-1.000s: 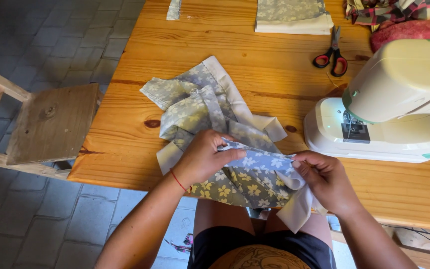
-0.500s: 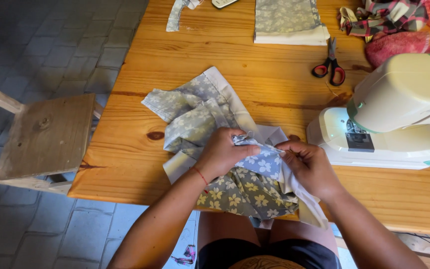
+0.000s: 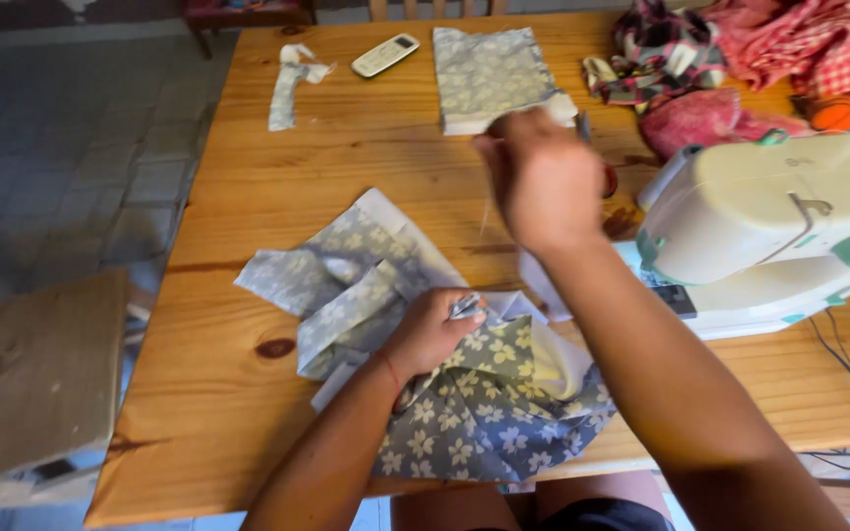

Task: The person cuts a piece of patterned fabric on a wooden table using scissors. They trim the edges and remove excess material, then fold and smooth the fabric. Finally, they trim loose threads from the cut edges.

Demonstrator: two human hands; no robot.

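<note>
Right hand (image 3: 543, 177) had left the cloth: half a second earlier it pinched the edge next to the left hand, now it was raised well forward over the wooden table (image 3: 248, 147), fingers drawn together, blurred; a thin thread-like line hung below it, cannot tell if it was pinched. Left hand (image 3: 432, 329) stayed put, fingers clamped on a fold of the grey floral-print fabric piece with white lining (image 3: 464, 413), which lay bunched under and behind that hand, trailing over the near table edge. Cream plastic sewing machine (image 3: 769, 226) sat just right of the raised hand. Red-handled scissors (image 3: 604, 177) were mostly hidden behind it. Beyond it lay a folded grey floral cloth (image 3: 489, 69) and a white remote control (image 3: 386, 54); view had tilted farther up the table.
</note>
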